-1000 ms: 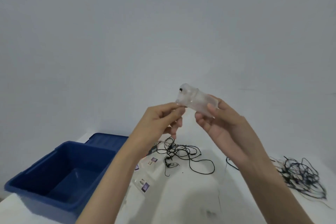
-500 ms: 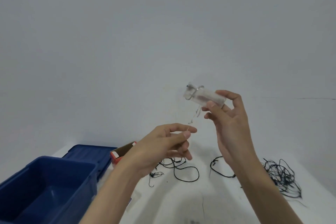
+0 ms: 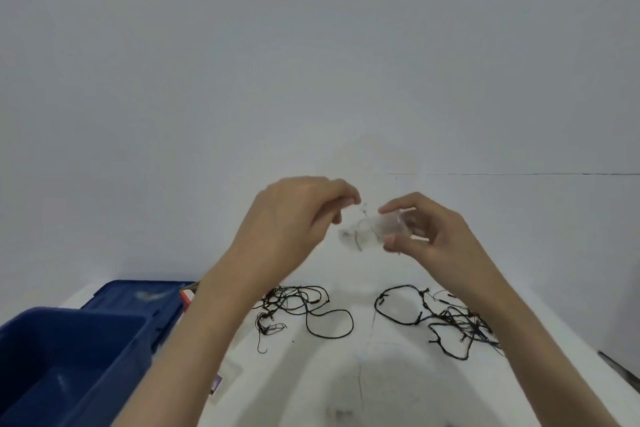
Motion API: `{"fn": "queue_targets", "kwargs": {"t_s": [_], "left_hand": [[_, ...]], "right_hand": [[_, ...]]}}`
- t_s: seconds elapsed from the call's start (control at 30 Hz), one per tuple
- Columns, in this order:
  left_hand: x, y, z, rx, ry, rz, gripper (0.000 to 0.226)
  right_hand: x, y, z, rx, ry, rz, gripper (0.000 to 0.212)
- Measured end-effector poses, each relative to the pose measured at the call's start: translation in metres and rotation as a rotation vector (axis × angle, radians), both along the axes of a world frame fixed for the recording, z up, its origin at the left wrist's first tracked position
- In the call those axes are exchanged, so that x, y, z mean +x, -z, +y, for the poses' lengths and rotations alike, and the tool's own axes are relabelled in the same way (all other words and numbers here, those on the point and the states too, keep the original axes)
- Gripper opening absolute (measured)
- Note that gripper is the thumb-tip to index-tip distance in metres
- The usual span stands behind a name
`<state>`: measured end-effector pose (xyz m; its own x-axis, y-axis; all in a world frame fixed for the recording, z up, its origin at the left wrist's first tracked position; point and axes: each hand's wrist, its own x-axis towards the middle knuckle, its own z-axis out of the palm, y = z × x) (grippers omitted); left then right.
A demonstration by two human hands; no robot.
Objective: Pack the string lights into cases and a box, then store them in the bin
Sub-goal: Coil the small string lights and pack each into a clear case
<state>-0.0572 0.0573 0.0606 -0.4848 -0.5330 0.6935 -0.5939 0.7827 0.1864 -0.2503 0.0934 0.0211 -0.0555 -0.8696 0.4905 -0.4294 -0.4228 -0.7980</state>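
My right hand (image 3: 427,236) grips a small clear plastic case (image 3: 372,232) in the air above the white table (image 3: 381,374), thumb below and fingers above. A thin silvery wire loops round the case. My left hand (image 3: 294,218) is raised just left of it and pinches that wire between thumb and fingertips at the case's upper left. Two black string lights lie on the table below: a loose tangle (image 3: 298,308) under my left wrist and a larger tangle (image 3: 446,319) to the right, partly hidden by my right forearm.
An open blue bin (image 3: 69,357) stands at the lower left, its blue lid (image 3: 138,295) lying behind it. A corner of an orange-and-white box (image 3: 187,296) shows beside the lid. A small label (image 3: 216,385) peeks out under my left forearm. A white wall rises behind.
My left hand has risen from below the case to its upper left, still pinching the wire. My right hand has turned the case and lowered it. The camera has tilted.
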Motion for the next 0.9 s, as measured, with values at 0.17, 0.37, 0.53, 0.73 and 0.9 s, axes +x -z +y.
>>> {"fn": "queue_targets", "kwargs": {"t_s": [0.17, 0.37, 0.53, 0.73, 0.9], "left_hand": [[-0.015, 0.009, -0.02, 0.281, 0.124, 0.245, 0.02], [-0.038, 0.039, -0.009, 0.787, 0.349, 0.551, 0.033], [-0.051, 0.058, 0.005, 0.989, 0.378, 0.635, 0.027], [-0.05, 0.065, 0.014, 0.658, 0.103, 0.272, 0.028], [-0.044, 0.038, 0.029, 0.327, -0.13, -0.121, 0.029]], "right_hand": [[-0.008, -0.004, 0.016, 0.243, -0.436, -0.554, 0.035], [0.001, -0.006, 0.01, 0.178, -0.52, -1.145, 0.043], [0.004, -0.008, 0.001, 0.11, -0.314, -1.209, 0.034], [-0.004, -0.007, -0.006, 0.046, -0.037, -1.022, 0.026], [0.0, -0.003, -0.009, 0.036, 0.034, -0.846, 0.028]]}}
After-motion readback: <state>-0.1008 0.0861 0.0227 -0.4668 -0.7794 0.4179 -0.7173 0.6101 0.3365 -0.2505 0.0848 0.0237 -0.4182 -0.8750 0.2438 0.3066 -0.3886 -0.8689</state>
